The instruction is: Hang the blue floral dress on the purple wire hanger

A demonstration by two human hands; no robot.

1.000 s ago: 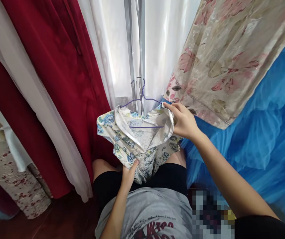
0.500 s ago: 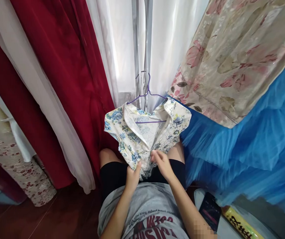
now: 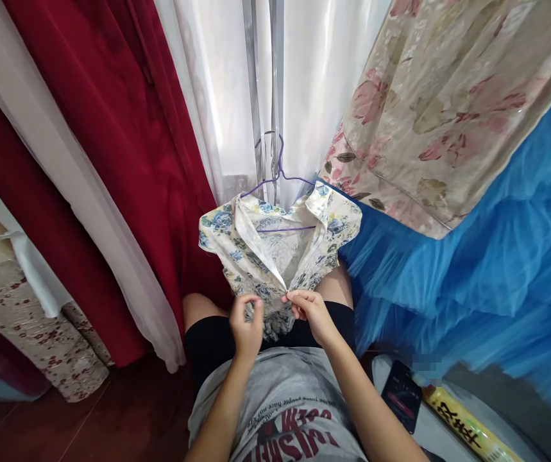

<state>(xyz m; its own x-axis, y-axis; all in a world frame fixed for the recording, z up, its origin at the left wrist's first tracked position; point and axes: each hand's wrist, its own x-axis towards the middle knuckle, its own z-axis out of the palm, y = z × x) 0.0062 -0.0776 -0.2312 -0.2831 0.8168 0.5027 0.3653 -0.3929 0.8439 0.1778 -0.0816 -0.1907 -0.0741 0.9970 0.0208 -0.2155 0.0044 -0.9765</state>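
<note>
A short-sleeved floral blouse [image 3: 239, 256], cream with blue flowers, lies over my lap on a purple hanger [image 3: 280, 172]. Its neckline falls open in a deep V, showing the pale inside. My right hand [image 3: 306, 311] pinches the blouse at the bottom point of that V; any fastener there is too small to make out. Just left of it, my left hand [image 3: 247, 324] is over the lower part of the blouse, fingers bent and thumb apart, with nothing visible between them. Below the hands the fabric bunches up on my black shorts.
Dark red [image 3: 111, 160] and white curtain-like fabrics [image 3: 323, 83] hang in front and to the left. On the right are a pink-flowered beige cloth [image 3: 429, 128] and blue tulle [image 3: 424, 276]. A phone [image 3: 401, 398] and a yellow packet [image 3: 467, 423] lie at lower right.
My left hand has let go of the blouse's lower side and shifted up and slightly left. My right hand has closed to a pinch at the V. The view has shifted slightly.
</note>
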